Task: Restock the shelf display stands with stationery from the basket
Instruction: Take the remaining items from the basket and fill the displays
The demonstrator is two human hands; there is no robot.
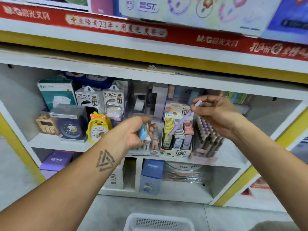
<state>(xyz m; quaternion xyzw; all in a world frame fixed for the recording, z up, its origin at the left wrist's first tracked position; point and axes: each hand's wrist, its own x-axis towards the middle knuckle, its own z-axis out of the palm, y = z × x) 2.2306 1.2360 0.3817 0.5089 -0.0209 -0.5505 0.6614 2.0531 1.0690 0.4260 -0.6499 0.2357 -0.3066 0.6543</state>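
Pen above crowded display stand

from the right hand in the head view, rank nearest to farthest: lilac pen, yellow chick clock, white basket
1. lilac pen: pinched in the right hand itself.
2. yellow chick clock: left on the same shelf, beyond the left hand.
3. white basket: down on the floor.

yellow chick clock | blue alarm clock | 2 power bank boxes
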